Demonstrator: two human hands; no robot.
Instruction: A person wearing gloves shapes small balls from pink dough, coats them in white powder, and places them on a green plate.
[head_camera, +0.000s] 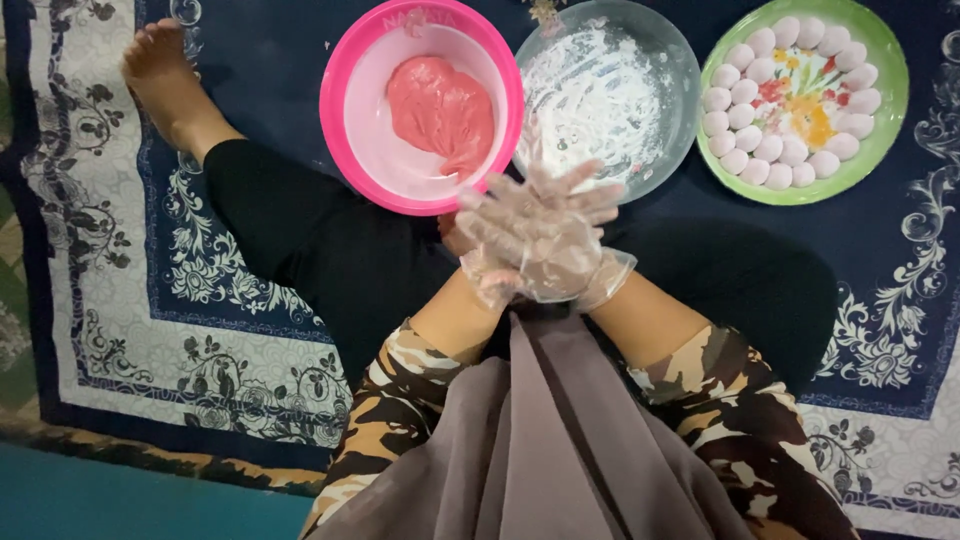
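The left hand (500, 255) and right hand (560, 235), both in thin clear gloves, are pressed palm to palm just below the pink bowl (345, 110) — whatever lies between cannot be told. The pink dough (440, 110) in the bowl is judged soft, sticky and light — best pinched off gently at its edge

Single head view, looking steeply down at lap and patterned rug (200, 330), close range.

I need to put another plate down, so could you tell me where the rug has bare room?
Free: the patterned rug left of the black-clad leg. Crowded: ahead, the pink bowl, the floured clear plate and the green plate sit nearly rim to rim.
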